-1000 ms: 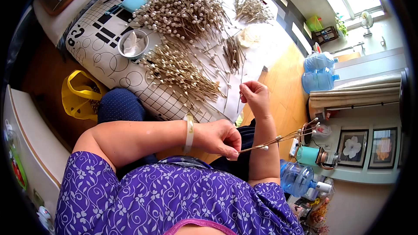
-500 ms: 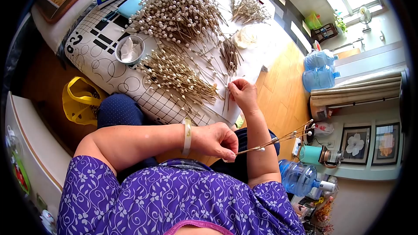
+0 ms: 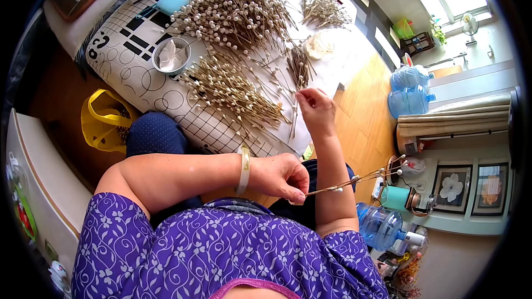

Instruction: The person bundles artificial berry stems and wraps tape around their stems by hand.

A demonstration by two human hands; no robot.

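Observation:
My left hand [image 3: 281,178], wearing a pale bangle [image 3: 244,169] at the wrist, is closed on a few thin brown stems with white buds [image 3: 360,179]. Their budded ends point right, crossing over my right forearm. Above the table's near corner, my right hand [image 3: 318,112] has its thumb and fingers pinched together; whatever lies between them is too small to make out. Just beyond those fingertips is a small bundle of short brown sticks [image 3: 299,68]. Left of that hand lies a spread of stems with small cream buds [image 3: 235,91].
A large heap of white-budded stems [image 3: 238,11] and a smaller bunch [image 3: 324,8] lie farther back. Beside them are a roll of cream material [image 3: 318,46], a bowl with white tissue [image 3: 171,56] and a light-blue case [image 3: 173,2]. A yellow bag [image 3: 102,122] stands below the table's left side.
My right hand has moved slightly away from me, toward the short brown sticks. My left hand still grips the budded stems, almost in place. The view has shifted a little.

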